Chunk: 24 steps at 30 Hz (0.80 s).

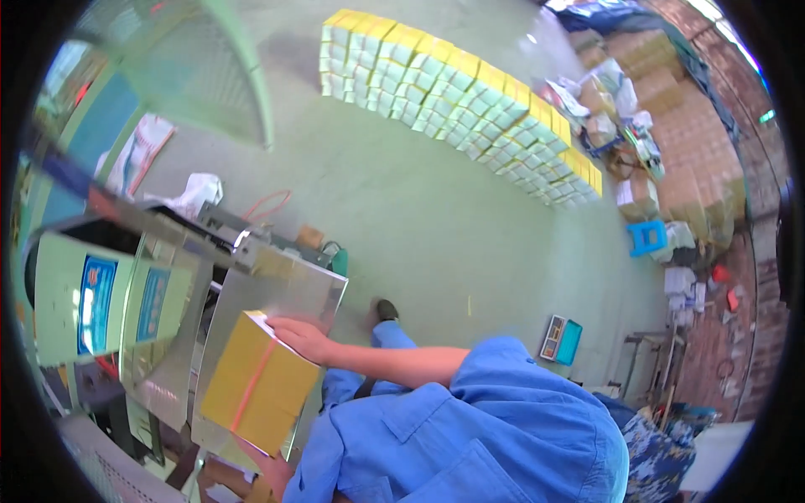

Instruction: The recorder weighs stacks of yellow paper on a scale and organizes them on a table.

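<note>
Strapped bundle (270, 387) over metal table (285, 287); green floor (444, 243), stacked bundles (461, 107), cartons (696, 142).

We see a blue stool (646, 239) nr big brown boxes (692, 155), dk blue cover (619, 15) by them, teal tray (570, 344) on our green flr (402, 210), scrunched white bag (199, 193).

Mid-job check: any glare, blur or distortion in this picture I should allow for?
Head view: the reddish wall curves strongly toward the picture's edge; head view: the bright strip at upper right looks washed out; head view: the metal tabletop carries a pale sheen; head view: the right hand and yellow package look slightly soft but readable.
</note>
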{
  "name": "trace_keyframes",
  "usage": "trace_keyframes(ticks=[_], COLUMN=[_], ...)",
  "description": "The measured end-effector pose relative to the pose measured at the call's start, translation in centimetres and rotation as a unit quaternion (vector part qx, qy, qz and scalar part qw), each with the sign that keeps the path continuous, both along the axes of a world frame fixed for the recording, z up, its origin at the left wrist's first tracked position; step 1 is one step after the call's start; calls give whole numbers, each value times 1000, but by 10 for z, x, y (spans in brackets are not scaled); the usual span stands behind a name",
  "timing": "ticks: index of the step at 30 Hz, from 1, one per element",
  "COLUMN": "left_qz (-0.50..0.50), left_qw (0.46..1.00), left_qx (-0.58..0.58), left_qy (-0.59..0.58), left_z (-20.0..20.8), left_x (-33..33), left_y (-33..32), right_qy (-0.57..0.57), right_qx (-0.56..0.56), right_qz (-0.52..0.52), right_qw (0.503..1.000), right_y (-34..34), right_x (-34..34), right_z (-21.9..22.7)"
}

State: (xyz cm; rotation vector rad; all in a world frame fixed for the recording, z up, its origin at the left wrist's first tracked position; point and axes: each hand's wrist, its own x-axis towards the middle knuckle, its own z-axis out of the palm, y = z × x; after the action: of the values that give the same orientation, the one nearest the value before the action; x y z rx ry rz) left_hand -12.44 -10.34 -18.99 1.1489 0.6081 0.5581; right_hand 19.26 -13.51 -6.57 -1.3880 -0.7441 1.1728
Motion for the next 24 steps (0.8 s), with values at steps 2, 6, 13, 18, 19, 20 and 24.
trace_keyframes(ticks=[2,6,13,18,19,20,24], left_qz=[-33,-117,-239,-271,-275,-296,-350], left_qw=[999,992,961,938,936,940,897], left_qx=[-4,13,92,132,137,66,-237], left_qy=[12,38,104,174,175,153,129], left_z=[42,65,107,213,229,243,253], left_x=[163,245,393,591,619,658,795], left_y=[-18,-38,-127,-250,-270,-291,-342], right_qy=[18,112,122,206,214,221,219], right_qx=[-25,-3,27,47,81,115,139], right_qz=[-61,-174,-373,-462,-499,-533,-560], right_qw=[998,978,919,861,836,809,787], right_y=[-53,-160,-367,-505,-522,-539,-592], right_x=[32,108,262,360,377,396,477], right_z=[9,39,36,87,90,92,103])
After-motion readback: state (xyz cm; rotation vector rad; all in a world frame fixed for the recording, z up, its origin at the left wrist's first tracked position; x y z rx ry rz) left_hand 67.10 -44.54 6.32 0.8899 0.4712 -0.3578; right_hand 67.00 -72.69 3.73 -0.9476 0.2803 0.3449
